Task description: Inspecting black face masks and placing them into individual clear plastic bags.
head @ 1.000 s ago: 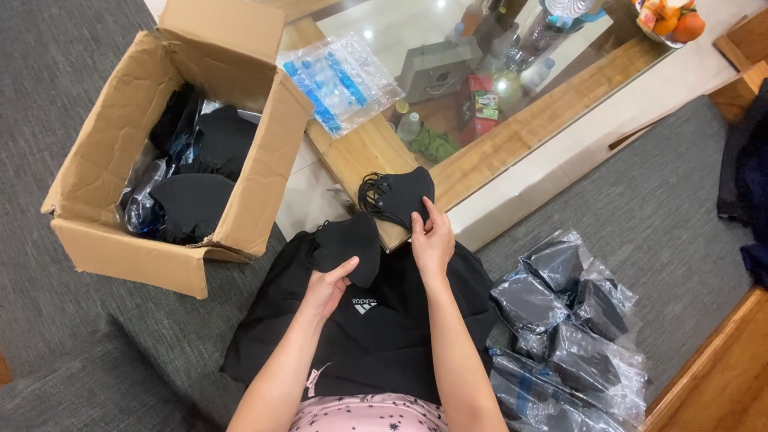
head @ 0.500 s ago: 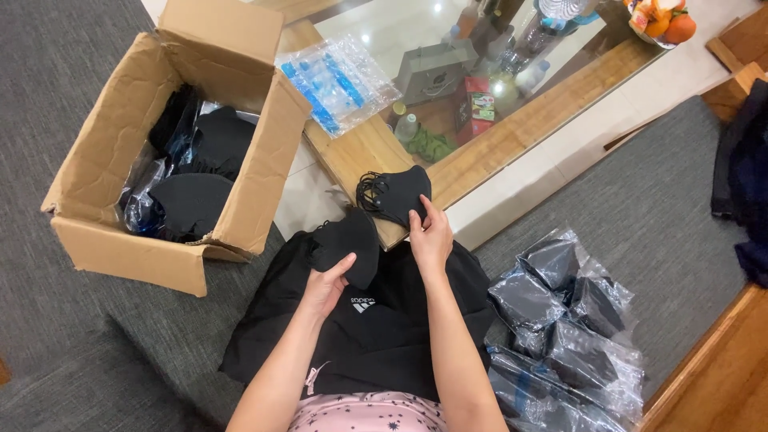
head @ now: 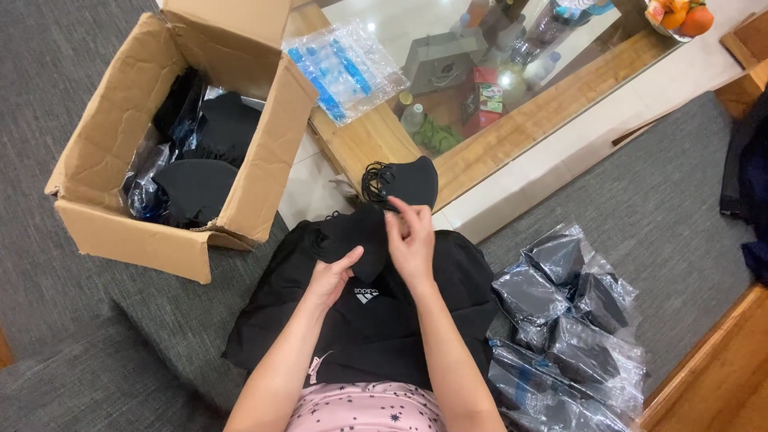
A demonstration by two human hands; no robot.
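Landmark: black garment (head: 376,320) on lap. Soft black fabric mask (head: 356,236) lies on its far edge, long axis left-right. Left hand (head: 328,280) pinches mask's near edge; right hand (head: 410,236) (fingers curled, narrow) touches its right end. Second black mask stack (head: 404,182) just beyond, nearer right hand.

Both forearms bare, reaching forward over the black shorts (head: 376,320) on the lap. Left hand (head: 330,278) palm down above the shorts, thumb raised, fingers curled. Right hand (head: 412,240) just beyond it, fingers bent inward, fingertips pinched together.
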